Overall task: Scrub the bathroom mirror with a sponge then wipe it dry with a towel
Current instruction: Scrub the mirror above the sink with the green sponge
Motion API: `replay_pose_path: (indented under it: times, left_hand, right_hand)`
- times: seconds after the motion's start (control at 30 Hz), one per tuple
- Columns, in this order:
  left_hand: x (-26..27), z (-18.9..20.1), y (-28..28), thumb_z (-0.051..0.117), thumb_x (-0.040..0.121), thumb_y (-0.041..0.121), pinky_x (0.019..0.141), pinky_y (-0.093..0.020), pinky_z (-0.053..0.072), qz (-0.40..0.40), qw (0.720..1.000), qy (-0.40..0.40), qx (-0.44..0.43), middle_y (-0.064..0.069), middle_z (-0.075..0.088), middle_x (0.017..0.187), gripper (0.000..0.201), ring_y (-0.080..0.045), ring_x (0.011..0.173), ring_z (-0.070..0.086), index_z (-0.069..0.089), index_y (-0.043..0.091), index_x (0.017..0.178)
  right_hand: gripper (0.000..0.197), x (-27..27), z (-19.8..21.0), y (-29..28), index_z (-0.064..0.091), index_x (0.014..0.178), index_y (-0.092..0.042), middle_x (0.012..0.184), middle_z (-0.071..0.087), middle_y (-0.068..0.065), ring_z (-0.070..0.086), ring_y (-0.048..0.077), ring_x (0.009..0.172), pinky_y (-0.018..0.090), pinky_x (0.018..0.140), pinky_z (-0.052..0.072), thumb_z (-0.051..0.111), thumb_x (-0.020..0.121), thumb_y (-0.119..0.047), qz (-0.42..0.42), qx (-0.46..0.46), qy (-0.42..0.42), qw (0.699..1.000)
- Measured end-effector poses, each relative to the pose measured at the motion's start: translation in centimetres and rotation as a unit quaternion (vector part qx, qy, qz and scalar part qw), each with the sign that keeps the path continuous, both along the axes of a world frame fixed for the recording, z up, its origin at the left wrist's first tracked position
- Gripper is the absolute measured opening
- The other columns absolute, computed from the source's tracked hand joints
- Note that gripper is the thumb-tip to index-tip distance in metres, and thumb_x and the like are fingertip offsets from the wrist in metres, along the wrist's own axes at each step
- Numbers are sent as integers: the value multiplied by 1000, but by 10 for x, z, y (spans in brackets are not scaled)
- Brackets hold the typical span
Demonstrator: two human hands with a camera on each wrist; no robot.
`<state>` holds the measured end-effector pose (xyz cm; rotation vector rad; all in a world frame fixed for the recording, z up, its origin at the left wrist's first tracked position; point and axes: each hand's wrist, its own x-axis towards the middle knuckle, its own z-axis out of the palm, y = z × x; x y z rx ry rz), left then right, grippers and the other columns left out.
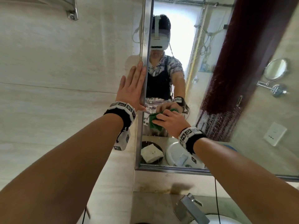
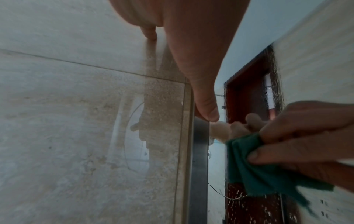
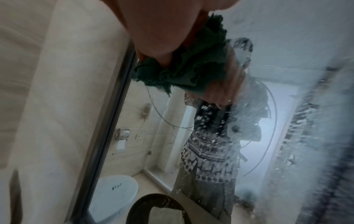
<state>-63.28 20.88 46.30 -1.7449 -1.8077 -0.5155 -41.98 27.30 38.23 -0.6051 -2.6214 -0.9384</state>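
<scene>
Scrubbing the mirror is the step in hand, and the green sponge sits pressed to the glass low on its left side, near the metal frame. The right hand grips the sponge, fingers curled over its crumpled upper edge. To do this well, I judge the strokes should overlap and reach into the frame corner, pressure kept even so no dull patches remain. The sponge looks thin, soft and cloth-like, bunched into folds, with a frayed edge hanging below the fingers. Droplets and wet streaks cover the glass to the right and below, so much of the pane appears already wetted; drying is not yet begun. The left hand lies flat, fingers straight, on the tiled wall just beside the frame, bracing. Below stands a tap over the basin.
</scene>
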Motion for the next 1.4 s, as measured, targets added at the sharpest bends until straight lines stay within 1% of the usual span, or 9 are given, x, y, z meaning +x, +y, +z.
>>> replay_pose_path:
  times: [0.2, 0.33, 0.5, 0.6, 0.8, 0.97, 1.03, 1.2, 1.4]
  left_hand:
    - [6, 3, -5, 89, 58, 51, 120, -52, 19, 11, 999, -29, -20, -4, -29, 160, 152, -26, 151, -13, -25, 13, 152]
    - [21, 5, -15, 77, 80, 28, 115, -51, 31, 16, 998, -64, -3, -5, -25, 162, 121, -30, 151, 7, -16, 11, 155]
    - [58, 29, -48, 79, 75, 36, 106, -52, 38, 15, 998, -42, -50, -7, 17, 159, 91, -29, 143, 20, 30, 14, 149]
    - [92, 41, -62, 73, 80, 37, 104, -49, 39, -5, 995, -33, -94, -3, 33, 152, 69, -26, 139, 30, 43, 19, 140]
    - [186, 51, -78, 71, 85, 38, 110, -41, 38, -78, 981, -61, -165, -3, 37, 154, 75, -24, 140, 35, 37, 20, 150]
    - [285, 47, -99, 72, 85, 35, 104, -39, 43, -93, 981, -78, -153, -2, 46, 146, 70, -25, 131, 47, 42, 22, 146]
    - [324, 48, -106, 72, 84, 34, 102, -40, 45, -106, 980, -76, -151, -2, 49, 143, 66, -26, 128, 49, 45, 24, 144]
    - [404, 52, -111, 71, 84, 39, 104, -41, 44, -127, 977, -58, -159, 2, 44, 147, 70, -23, 132, 45, 42, 28, 147]
    - [486, 59, -88, 67, 88, 39, 108, -43, 41, -156, 972, -19, -173, -1, 39, 152, 71, -24, 137, 39, 37, 22, 149]
  right_hand:
    - [33, 32, 32, -9, 67, 113, -29, 108, 62, -5, 55, 24, 94, 35, 68, 51, 57, 85, -15, -87, -55, 166, 981]
    - [35, 69, 54, -27, 64, 118, -27, 112, 60, -4, 53, 27, 96, 38, 64, 54, 57, 88, -10, -179, -126, 260, 940]
    - [36, 126, 81, -52, 65, 117, -26, 112, 60, -3, 55, 28, 99, 37, 74, 51, 54, 89, -8, -196, -133, 264, 935]
    - [34, 152, 93, -68, 64, 118, -29, 116, 58, -5, 53, 25, 104, 41, 79, 52, 50, 91, -13, -203, -142, 270, 930]
    - [32, 228, 107, -104, 67, 113, -28, 112, 60, -6, 55, 24, 101, 41, 75, 53, 52, 89, -13, -159, -128, 278, 939]
    - [31, 322, 110, -131, 67, 115, -25, 115, 60, -5, 54, 23, 104, 33, 72, 50, 52, 91, -12, -159, -114, 271, 942]
    - [33, 363, 110, -139, 66, 116, -27, 116, 60, -6, 55, 23, 106, 35, 76, 52, 52, 91, -13, -171, -117, 279, 938]
    - [34, 453, 102, -153, 67, 116, -27, 114, 60, -5, 56, 23, 105, 34, 81, 51, 52, 90, -12, -216, -134, 318, 913]
    - [34, 538, 90, -150, 68, 114, -27, 108, 59, -4, 57, 24, 100, 30, 79, 48, 52, 88, -11, -244, -147, 332, 899]
